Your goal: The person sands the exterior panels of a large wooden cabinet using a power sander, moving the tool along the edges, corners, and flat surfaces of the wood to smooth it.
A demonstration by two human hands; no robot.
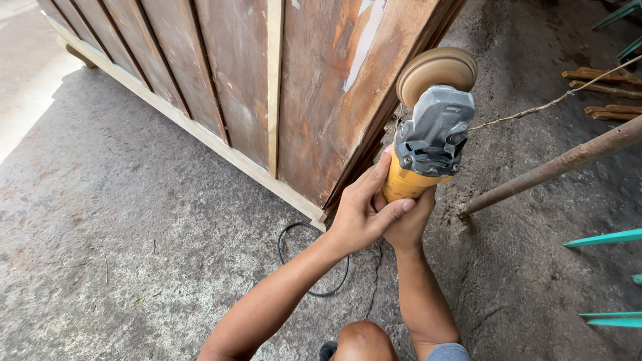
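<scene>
A yellow and grey angle grinder (428,144) with a tan sanding disc (436,72) points up at the edge of a large brown wooden panel (321,87). Both hands wrap the grinder's yellow body. My left hand (364,210) grips it from the left with the fingers over the front. Behind it, my right hand (409,224) holds the same body from below, mostly hidden. The disc sits at the panel's right edge; contact cannot be told.
The panel stands tilted on a concrete floor (134,220). A black cable (294,247) loops on the floor below my hands. A rusty pipe (555,167) slants at right, with wood scraps (602,87), a string and teal metal bars (605,238) beyond. My knee (364,341) is at bottom.
</scene>
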